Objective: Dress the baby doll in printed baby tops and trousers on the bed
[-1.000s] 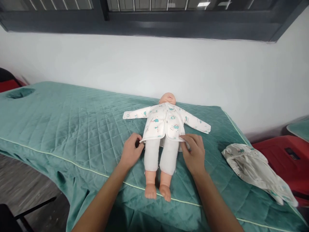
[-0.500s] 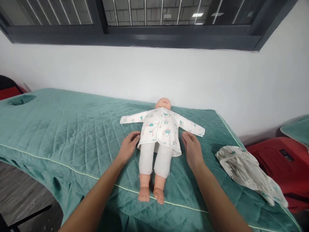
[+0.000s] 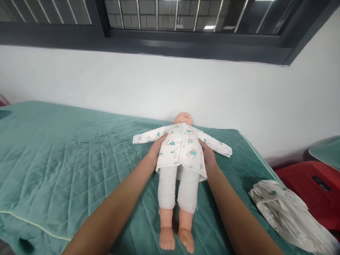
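Note:
A baby doll [image 3: 183, 118] lies on its back, its head by the wall and its bare feet toward me. It wears a white long-sleeved shirt [image 3: 182, 150] with small green prints, sleeves spread out. White fabric covers its upper legs. My left hand [image 3: 157, 150] grips the doll's torso on the left side, thumb on the shirt front below the sleeve. On the opposite side my right hand [image 3: 207, 153] clasps the torso under the other sleeve. The remaining fingers of both hands are mostly hidden beside or behind the doll.
Green quilted cover [image 3: 79, 166] spreads over the bed under the doll. A crumpled white printed garment [image 3: 289, 212] lies at the right edge, near a red plastic chair [image 3: 313, 187]. Behind the bed rises a white wall [image 3: 119, 85] with a barred window [image 3: 164, 42] above.
Both hands have moved forward and inward, from beside the shirt's lower part to a hold around the doll's torso. The camera view has shifted closer.

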Available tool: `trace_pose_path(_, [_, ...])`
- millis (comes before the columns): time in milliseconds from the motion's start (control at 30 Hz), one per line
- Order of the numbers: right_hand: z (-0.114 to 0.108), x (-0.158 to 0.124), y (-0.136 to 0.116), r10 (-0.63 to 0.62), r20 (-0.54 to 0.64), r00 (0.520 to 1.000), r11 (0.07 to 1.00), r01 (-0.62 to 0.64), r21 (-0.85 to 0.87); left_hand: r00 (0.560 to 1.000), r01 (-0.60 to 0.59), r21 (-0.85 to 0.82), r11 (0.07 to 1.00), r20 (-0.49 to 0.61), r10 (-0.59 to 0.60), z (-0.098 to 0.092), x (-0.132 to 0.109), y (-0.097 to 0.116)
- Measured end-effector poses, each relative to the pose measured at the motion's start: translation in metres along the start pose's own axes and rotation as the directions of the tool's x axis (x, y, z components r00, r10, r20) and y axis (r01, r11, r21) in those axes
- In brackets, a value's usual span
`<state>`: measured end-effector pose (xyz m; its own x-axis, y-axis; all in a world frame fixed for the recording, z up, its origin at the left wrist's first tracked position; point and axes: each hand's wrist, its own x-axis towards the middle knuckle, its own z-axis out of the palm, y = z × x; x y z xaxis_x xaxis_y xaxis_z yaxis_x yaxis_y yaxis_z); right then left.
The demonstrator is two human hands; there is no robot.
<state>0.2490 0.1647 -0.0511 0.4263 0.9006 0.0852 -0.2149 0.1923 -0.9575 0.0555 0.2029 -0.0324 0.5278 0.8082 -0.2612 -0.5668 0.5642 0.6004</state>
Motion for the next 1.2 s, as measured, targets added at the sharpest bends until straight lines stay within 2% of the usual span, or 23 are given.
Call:
trace_pose_path(133, [-0.003,0.005,-0.005,0.188,0.108,0.976,0.975,-0.199,0.104,1.000,-0.022,-0.006,1.000,-0.020,0.022,-0.009,0.014,0.004])
trace_pose_path(200, [-0.004,0.004,-0.006,0.229,0.167,0.959,0.962,-0.249,0.113,0.996,-0.073,-0.026,0.997,-0.051,0.072,-0.016,0.018,0.010])
trace_pose_path(267, [-0.009,0.005,-0.005,0.232,0.208,0.950,0.961,-0.257,0.102,0.983,-0.145,-0.059,0.988,-0.120,0.137,-0.024,0.021,0.018])
trace_pose_path(333, [-0.019,0.010,-0.002,0.197,0.225,0.954,0.969,-0.224,0.101,0.953,-0.236,-0.089,0.968,-0.216,0.213,-0.034,0.024,0.028])
trace_pose_path(400, [-0.034,0.019,0.000,0.130,0.176,0.976,0.977,-0.156,0.144,0.907,-0.336,-0.094,0.937,-0.298,0.296,-0.045,0.027,0.038])
trace_pose_path(467, [-0.050,0.028,0.000,0.098,0.050,0.994,0.964,-0.107,0.243,0.828,-0.441,-0.014,0.897,-0.392,0.401,-0.056,0.028,0.049])
trace_pose_path(533, [-0.066,0.036,-0.003,0.097,-0.134,0.986,0.950,-0.052,0.308,0.712,-0.516,0.131,0.847,-0.485,0.509,-0.065,0.026,0.057])
trace_pose_path(600, [-0.078,0.041,-0.008,0.054,-0.354,0.934,0.970,0.036,0.242,0.592,-0.557,0.265,0.787,-0.537,0.601,-0.070,0.022,0.062])
trace_pose_path(667, [-0.085,0.041,-0.012,-0.042,-0.534,0.845,0.986,0.120,0.113,0.475,-0.597,0.359,0.718,-0.562,0.677,-0.070,0.016,0.061])
trace_pose_path(733, [-0.084,0.036,-0.013,-0.166,-0.608,0.776,0.981,0.194,-0.021,0.339,-0.614,0.515,0.598,-0.512,0.789,-0.063,0.008,0.055])
trace_pose_path(767, [-0.080,0.031,-0.014,-0.249,-0.593,0.765,0.967,0.227,-0.114,0.284,-0.610,0.606,0.511,-0.435,0.855,-0.057,0.004,0.050])
trace_pose_path(800, [-0.073,0.024,-0.014,-0.339,-0.546,0.766,0.940,0.255,-0.226,0.263,-0.602,0.682,0.415,-0.322,0.910,-0.050,-0.001,0.045])
trace_pose_path(833, [-0.064,0.016,-0.015,-0.423,-0.456,0.783,0.895,0.284,-0.343,0.277,-0.598,0.736,0.319,-0.184,0.943,-0.042,-0.007,0.038])
trace_pose_path(867, [-0.054,0.007,-0.017,-0.474,-0.339,0.813,0.845,0.310,-0.436,0.342,-0.606,0.753,0.256,-0.043,0.939,-0.033,-0.013,0.032])
trace_pose_path(900, [-0.043,-0.002,-0.019,-0.477,-0.209,0.854,0.812,0.338,-0.475,0.442,-0.623,0.749,0.227,0.097,0.892,-0.023,-0.019,0.026])
trace_pose_path(933, [-0.032,-0.012,-0.022,-0.449,-0.063,0.892,0.797,0.367,-0.480,0.546,-0.623,0.755,0.205,0.232,0.805,-0.015,-0.025,0.020])
trace_pose_path(967, [-0.022,-0.022,-0.026,-0.401,0.096,0.911,0.778,0.394,-0.490,0.631,-0.615,0.772,0.159,0.361,0.686,-0.007,-0.032,0.015])
trace_pose_path(1000, [-0.013,-0.030,-0.031,-0.359,0.237,0.903,0.750,0.430,-0.502,0.676,-0.617,0.783,0.075,0.480,0.559,-0.001,-0.037,0.011])
trace_pose_path(1033, [-0.007,-0.039,-0.036,-0.332,0.353,0.875,0.710,0.478,-0.517,0.697,-0.621,0.783,-0.034,0.571,0.434,0.003,-0.042,0.007])
trace_pose_path(1100, [-0.002,-0.052,-0.044,-0.285,0.528,0.800,0.591,0.580,-0.560,0.702,-0.625,0.746,-0.231,0.666,0.252,0.006,-0.050,0.003])
trace_pose_path(1133, [-0.002,-0.056,-0.047,-0.259,0.593,0.763,0.522,0.627,-0.578,0.705,-0.619,0.728,-0.296,0.681,0.199,0.005,-0.052,0.002])
trace_pose_path(1200, [-0.006,-0.063,-0.049,-0.196,0.683,0.704,0.402,0.692,-0.599,0.716,-0.607,0.719,-0.339,0.679,0.158,0.002,-0.054,0.002])
